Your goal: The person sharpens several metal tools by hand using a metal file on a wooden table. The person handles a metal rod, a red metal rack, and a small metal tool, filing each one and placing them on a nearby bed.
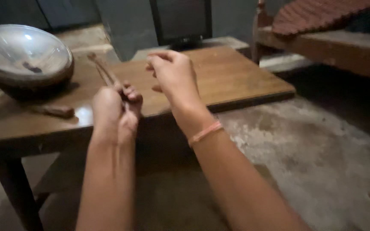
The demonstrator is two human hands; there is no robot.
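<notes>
- Right now the left hand (pixel 115 109) is gripping a thin wooden stick (pixel 101 70), its fingers (pixel 130 95) curling tight around the lower end.
- Its long axis is running up toward 11 o'clock, over the worktop (pixel 232 79).
- At 2 o'clock from that grip, the right hand (pixel 174 75) is hovering nearer the far edge, fingers bent loosely inward, pinching nothing visible.
- A metal bowl (pixel 22 55) is sitting at 10 o'clock.

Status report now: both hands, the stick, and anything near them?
Left hand shut on thin wooden stick, tip pointing up and away. Right hand empty, fingers curled, above wooden table. Metal bowl at left, apart.
</notes>
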